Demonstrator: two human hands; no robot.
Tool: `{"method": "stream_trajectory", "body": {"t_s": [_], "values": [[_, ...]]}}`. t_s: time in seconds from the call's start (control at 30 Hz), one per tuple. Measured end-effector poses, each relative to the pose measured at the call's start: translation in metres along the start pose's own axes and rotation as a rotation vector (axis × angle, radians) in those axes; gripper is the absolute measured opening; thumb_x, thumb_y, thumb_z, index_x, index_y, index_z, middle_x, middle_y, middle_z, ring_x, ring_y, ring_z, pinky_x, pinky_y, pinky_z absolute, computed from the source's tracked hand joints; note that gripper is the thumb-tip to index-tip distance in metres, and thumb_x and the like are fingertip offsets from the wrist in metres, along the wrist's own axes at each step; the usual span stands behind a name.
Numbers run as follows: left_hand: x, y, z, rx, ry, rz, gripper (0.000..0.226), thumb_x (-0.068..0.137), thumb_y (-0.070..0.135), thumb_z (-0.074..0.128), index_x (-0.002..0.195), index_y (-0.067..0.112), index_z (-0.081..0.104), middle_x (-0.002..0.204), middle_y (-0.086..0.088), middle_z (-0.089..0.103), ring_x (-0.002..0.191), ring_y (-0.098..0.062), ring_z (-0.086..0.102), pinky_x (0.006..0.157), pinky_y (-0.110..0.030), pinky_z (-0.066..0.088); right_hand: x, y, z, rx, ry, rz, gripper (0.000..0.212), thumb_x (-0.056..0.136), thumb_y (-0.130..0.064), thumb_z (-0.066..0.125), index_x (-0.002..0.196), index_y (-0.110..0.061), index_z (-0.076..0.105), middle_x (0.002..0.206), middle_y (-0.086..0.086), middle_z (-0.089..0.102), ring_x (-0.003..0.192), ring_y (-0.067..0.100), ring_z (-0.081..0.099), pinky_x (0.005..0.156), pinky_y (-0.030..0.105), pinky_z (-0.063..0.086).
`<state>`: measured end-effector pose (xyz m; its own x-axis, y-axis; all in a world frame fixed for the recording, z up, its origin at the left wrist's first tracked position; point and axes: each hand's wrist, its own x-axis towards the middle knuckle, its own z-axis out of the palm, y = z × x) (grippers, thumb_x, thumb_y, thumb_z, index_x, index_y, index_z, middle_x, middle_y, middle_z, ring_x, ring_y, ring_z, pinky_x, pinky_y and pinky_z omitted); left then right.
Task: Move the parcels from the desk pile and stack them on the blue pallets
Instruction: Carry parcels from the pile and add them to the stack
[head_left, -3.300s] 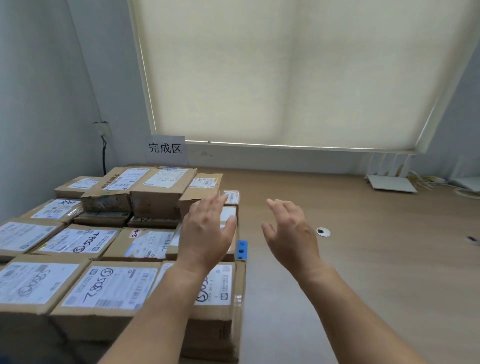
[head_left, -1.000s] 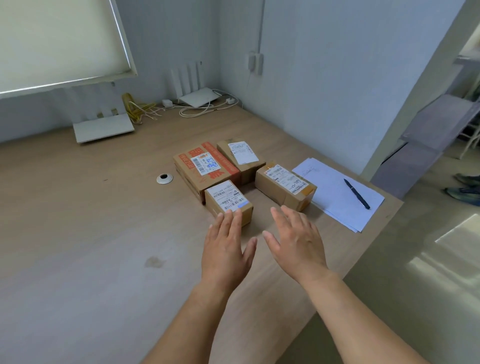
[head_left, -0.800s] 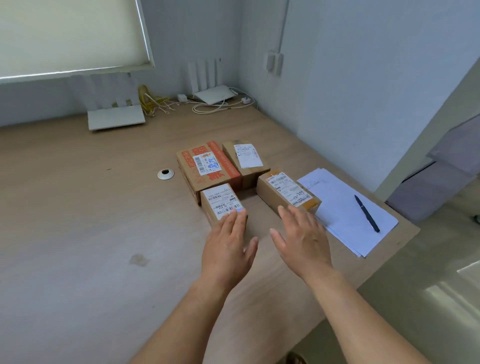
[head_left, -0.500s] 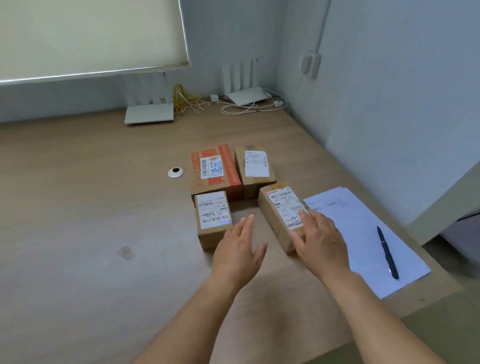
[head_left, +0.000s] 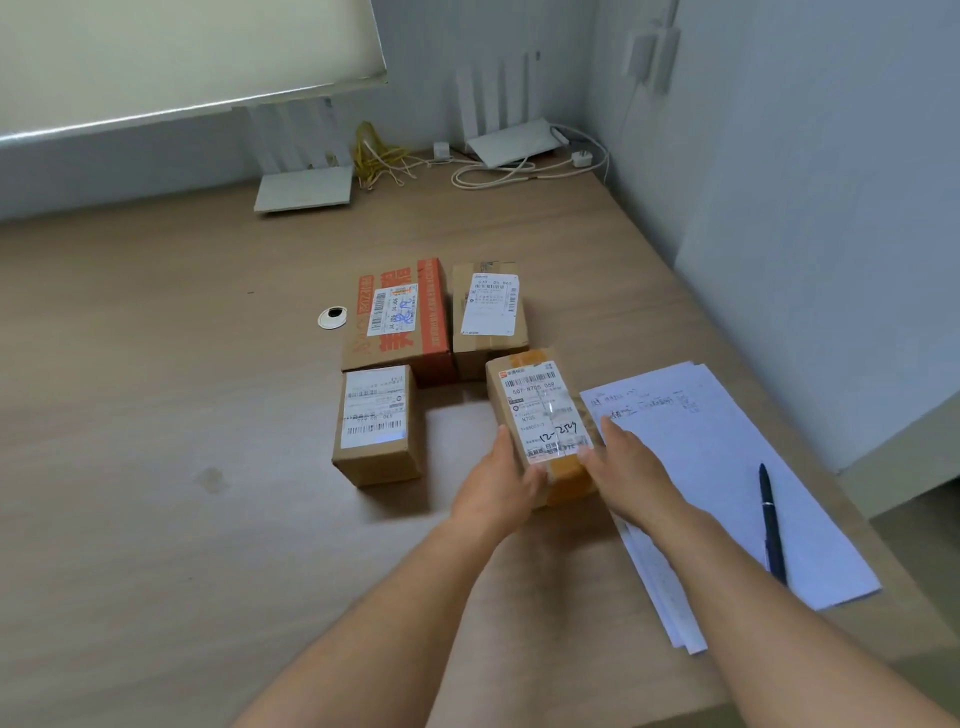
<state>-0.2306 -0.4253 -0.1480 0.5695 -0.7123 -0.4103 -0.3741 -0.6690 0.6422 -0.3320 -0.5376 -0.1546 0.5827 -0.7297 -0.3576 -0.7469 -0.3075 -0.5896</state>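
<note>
Lengthwise, the gripped parcel (head_left: 540, 410) points away, far end slightly left.

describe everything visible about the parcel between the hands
The parcel is a brown cardboard box, its length running away from the camera. A white label with barcodes and black handwriting covers its top; orange tape shows at both ends. The left hand and right hand grip its near end from either side. Whether it rests on the desk is unclear.

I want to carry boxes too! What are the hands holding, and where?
The yellow-taped parcel, by its near end: left hand on its left side, right hand on its right.
</note>
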Motion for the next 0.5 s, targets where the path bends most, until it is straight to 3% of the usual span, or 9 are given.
{"method": "stream_trajectory", "body": {"t_s": [0.17,0.27,0.5], "values": [[-0.004,-0.004,0.008,-0.255,-0.003,-0.053,0.065,0.092,0.015,0.051,0.145,0.036,0.018,0.130,0.010,0.056,0.118,-0.012,0.053,0.091,-0.024,0.043,-0.003,0.008,0.003,0.179,-0.125,-0.016,0.049,0.098,-0.022,0.042,0.143,-0.018,0.026,0.139,0.002,0.049,0.122,0.024,0.049,0.098,0.035,0.039],[-0.011,-0.008,0.013,-0.330,0.007,-0.030,0.074,0.089,0.012,0.052,0.145,0.044,0.014,0.127,0.013,0.059,0.116,-0.009,0.055,0.099,-0.031,0.045,-0.009,0.014,0.004,0.182,-0.141,-0.028,0.065,0.098,-0.023,0.043,0.151,-0.021,0.006,0.149,0.001,0.037,0.132,0.024,0.039,0.106,0.036,0.032],[-0.034,-0.007,0.004,-0.379,0.050,0.039,0.080,0.080,0.016,0.056,0.136,0.059,0.018,0.128,0.020,0.056,0.116,-0.004,0.055,0.100,-0.038,0.046,-0.027,0.014,0.006,0.223,-0.114,-0.133,0.081,0.091,-0.025,0.057,0.152,-0.025,0.003,0.149,-0.004,0.036,0.134,0.017,0.038,0.109,0.037,0.033]]}}
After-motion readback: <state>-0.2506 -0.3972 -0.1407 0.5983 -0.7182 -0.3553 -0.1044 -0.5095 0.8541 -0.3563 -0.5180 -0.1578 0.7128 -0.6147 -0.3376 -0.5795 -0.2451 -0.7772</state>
